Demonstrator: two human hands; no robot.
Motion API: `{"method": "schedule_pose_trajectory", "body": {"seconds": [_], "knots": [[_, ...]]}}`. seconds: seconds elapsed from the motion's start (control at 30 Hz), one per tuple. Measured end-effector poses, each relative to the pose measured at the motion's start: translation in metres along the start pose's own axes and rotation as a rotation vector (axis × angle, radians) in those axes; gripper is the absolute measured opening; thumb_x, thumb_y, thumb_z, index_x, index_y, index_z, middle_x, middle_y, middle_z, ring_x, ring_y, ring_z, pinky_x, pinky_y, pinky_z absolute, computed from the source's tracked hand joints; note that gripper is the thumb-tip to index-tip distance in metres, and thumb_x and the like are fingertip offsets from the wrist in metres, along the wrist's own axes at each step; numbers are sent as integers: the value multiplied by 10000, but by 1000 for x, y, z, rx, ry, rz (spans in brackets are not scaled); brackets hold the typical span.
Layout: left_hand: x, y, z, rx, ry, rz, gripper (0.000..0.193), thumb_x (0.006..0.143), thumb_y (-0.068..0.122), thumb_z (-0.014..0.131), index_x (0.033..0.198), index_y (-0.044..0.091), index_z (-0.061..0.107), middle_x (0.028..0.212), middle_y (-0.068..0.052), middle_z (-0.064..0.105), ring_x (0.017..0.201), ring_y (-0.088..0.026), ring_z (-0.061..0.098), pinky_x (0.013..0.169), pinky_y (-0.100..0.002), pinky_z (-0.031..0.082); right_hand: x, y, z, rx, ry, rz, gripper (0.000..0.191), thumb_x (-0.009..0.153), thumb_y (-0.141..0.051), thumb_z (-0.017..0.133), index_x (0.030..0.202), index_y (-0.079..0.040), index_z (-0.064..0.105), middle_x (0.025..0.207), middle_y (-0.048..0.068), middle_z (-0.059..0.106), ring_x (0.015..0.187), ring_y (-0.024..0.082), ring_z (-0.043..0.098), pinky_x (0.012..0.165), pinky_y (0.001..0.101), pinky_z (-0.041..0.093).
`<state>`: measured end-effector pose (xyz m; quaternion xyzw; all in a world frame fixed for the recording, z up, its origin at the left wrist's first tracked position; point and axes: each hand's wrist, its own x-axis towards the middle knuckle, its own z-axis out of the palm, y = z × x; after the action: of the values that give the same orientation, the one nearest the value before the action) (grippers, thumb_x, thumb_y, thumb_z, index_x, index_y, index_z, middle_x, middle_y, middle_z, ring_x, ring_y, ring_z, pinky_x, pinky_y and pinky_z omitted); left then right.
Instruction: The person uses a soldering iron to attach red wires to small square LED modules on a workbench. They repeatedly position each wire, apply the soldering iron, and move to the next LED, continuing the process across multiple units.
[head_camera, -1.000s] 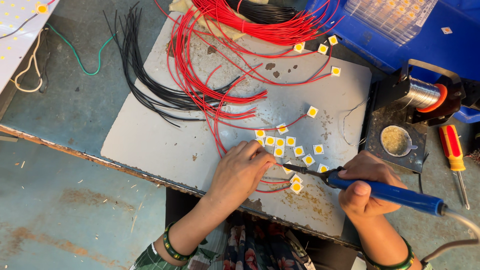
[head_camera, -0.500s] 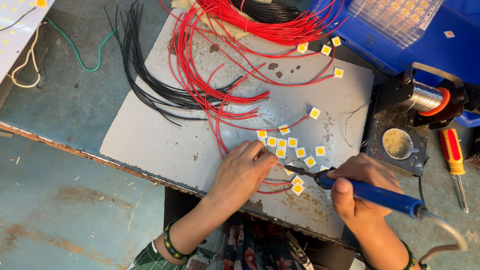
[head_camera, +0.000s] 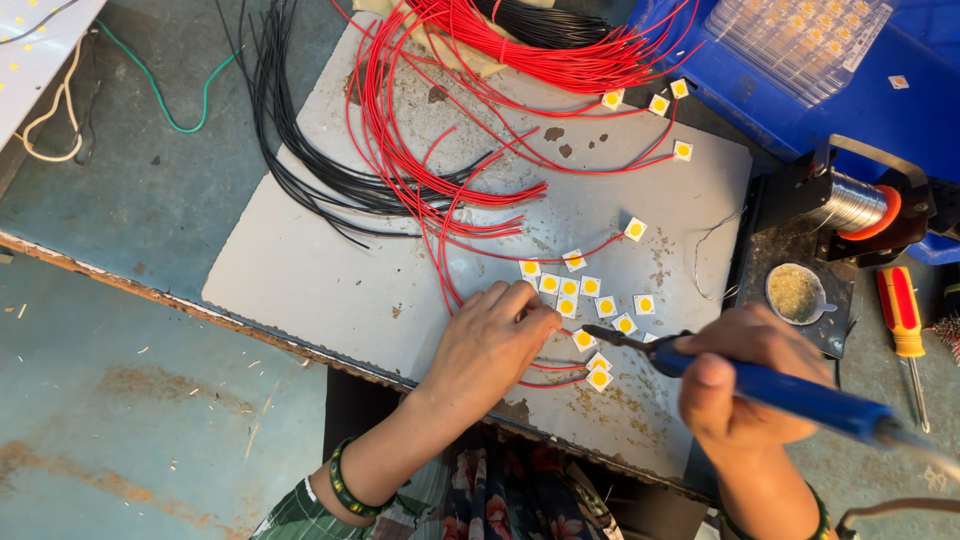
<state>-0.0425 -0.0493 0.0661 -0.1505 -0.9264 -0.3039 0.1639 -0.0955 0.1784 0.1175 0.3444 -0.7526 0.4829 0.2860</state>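
My left hand (head_camera: 492, 345) lies palm down on the grey work sheet (head_camera: 320, 270), its fingertips pressing on a red wire beside a cluster of small white squares with yellow centres (head_camera: 583, 296). My right hand (head_camera: 750, 385) grips a blue-handled soldering iron (head_camera: 800, 395); the dark tip (head_camera: 600, 333) points left at one yellow-centred square (head_camera: 584, 340) just past my left fingers. Two more squares (head_camera: 600, 372) sit below the tip, with red wire ends running under my left hand.
Bundles of red wires (head_camera: 480, 110) and black wires (head_camera: 300, 140) fan over the sheet's far side. At right stand a solder spool on a stand (head_camera: 850, 205), a small flux tin (head_camera: 795, 292), a red-handled screwdriver (head_camera: 903, 320) and a blue box (head_camera: 800, 90).
My right hand has shifted the iron left, bringing its tip closer to the squares by my left fingers. My left hand has hardly moved.
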Motion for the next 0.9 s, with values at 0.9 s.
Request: {"method": "schedule_pose_trajectory", "body": {"seconds": [0.9], "knots": [[-15,45,-5,-94,-93,-27,160,918,174,714,1056,103,679,960,-49,556,902,-253,585,777,-399,483,-41,66,-70,32,399,101,525,1231,-385,502,929,39,435,730,134,495,579,196,511,578,291,466]]}}
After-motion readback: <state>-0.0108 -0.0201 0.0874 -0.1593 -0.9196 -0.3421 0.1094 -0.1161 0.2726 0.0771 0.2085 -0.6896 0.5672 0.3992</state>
